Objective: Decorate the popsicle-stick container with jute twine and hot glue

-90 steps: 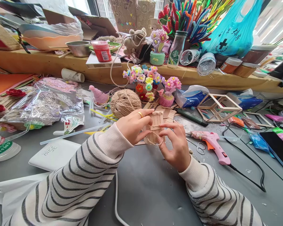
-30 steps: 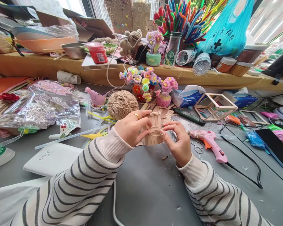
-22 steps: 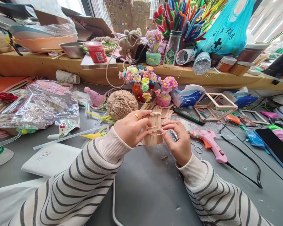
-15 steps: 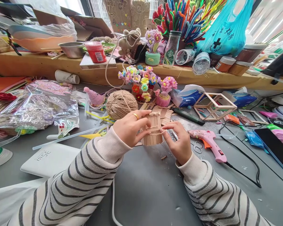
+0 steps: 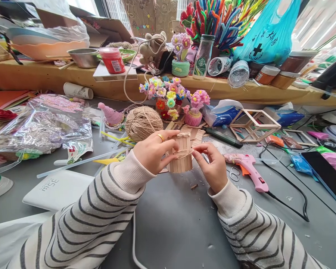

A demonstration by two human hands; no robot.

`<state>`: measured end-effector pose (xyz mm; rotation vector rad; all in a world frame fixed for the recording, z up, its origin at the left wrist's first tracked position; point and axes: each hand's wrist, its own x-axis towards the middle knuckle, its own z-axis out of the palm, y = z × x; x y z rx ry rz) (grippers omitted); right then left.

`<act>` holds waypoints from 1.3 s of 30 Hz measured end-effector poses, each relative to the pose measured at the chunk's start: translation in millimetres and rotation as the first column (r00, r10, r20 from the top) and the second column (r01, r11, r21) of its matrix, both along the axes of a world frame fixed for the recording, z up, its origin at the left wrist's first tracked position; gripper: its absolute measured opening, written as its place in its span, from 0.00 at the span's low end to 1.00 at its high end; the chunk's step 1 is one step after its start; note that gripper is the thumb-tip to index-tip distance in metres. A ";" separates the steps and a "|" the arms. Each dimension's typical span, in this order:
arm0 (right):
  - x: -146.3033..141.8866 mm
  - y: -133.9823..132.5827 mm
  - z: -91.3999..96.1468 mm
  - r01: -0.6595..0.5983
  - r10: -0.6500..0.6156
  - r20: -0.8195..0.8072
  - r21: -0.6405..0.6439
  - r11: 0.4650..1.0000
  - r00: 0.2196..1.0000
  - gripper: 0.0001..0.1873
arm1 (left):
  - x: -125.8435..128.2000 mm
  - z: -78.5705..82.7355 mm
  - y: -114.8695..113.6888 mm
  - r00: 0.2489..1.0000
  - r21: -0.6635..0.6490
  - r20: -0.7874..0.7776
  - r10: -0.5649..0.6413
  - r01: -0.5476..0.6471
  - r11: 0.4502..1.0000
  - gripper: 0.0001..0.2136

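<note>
My left hand (image 5: 156, 151), with a ring on one finger, grips a small tub (image 5: 182, 164) built from upright wooden sticks. A taller stick panel (image 5: 182, 143) rises at its back, with twine along its top edge. Twine (image 5: 184, 152) also lies along the tub's rim. At the right end of that rim, my right hand (image 5: 211, 164) pinches the twine between thumb and forefinger. The inside of the tub is mostly hidden. Behind my left hand sits a large ball of jute twine (image 5: 143, 123).
Right of my right hand lie small scissors (image 5: 234, 173) and a pink glue gun (image 5: 250, 168) with a black cord. A black cutter (image 5: 222, 137), a wooden stick frame (image 5: 254, 126) and a phone (image 5: 326, 175) lie farther off. At left is a white power bank (image 5: 56, 190).
My right fingertips have shifted slightly up along the rim with the twine. My left hand keeps its hold on the tub. The whole view has moved a little.
</note>
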<state>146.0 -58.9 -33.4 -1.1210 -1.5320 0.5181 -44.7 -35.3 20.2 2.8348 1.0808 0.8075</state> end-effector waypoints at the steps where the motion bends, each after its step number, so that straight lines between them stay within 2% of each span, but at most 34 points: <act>1: -0.1 0.9 0.0 -0.010 0.009 -0.030 -0.022 1.000 1.000 0.03 | -0.4 -0.1 0.4 1.000 0.001 -0.004 -0.006 0.006 1.000 0.07; 6: -0.4 5.0 2.3 -0.048 0.038 -0.102 -0.095 0.994 0.994 0.04 | -1.8 -2.6 3.0 1.000 0.032 0.011 -0.016 0.015 0.999 0.08; 12: 0.9 8.2 6.3 -0.085 0.076 -0.082 -0.118 0.989 0.994 0.05 | -1.2 -7.3 4.1 0.996 0.057 0.085 -0.024 0.019 0.998 0.08; 21: 0.0 9.1 15.0 -0.069 0.070 0.038 -0.019 0.997 0.997 0.03 | -1.8 -10.1 5.1 0.996 0.082 0.085 -0.028 0.021 0.996 0.07; 24: 0.2 8.9 19.4 -0.066 0.062 0.114 0.029 0.997 0.992 0.02 | -1.5 -7.5 5.1 0.996 0.097 0.085 -0.041 0.033 0.995 0.07; 30: 1.4 7.9 22.9 -0.080 0.046 0.247 0.129 0.988 0.968 0.02 | -1.7 -0.2 4.3 0.998 0.044 0.027 -0.057 0.056 0.997 0.08; 39: -0.9 9.0 20.2 -0.075 0.045 0.193 0.152 0.986 0.980 0.01 | -0.2 -1.5 3.4 0.997 0.059 0.054 -0.051 0.048 0.997 0.08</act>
